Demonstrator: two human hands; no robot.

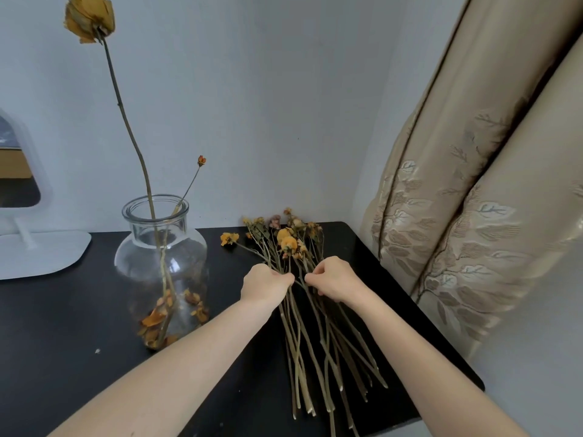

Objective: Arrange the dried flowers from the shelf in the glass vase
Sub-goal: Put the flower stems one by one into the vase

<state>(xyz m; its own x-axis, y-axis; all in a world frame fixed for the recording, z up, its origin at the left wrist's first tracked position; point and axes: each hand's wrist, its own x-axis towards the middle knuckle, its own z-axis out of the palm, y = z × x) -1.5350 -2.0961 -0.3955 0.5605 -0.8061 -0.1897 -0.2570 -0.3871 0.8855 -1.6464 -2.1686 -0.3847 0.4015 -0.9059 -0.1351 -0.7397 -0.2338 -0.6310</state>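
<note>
The dried flowers [317, 335] were pinched at the stems by fingers of the left hand [266, 283] and right hand [335, 283]; tangled, brittle stems could be snapped if tugged.

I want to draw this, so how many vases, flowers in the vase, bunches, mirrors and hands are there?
Vase: 1
Flowers in the vase: 2, rose and bud
Bunch on the table: 1, stems too tangled to count
Mirror: 1
Hands: 2, left hand and right hand
Total: 7
</note>
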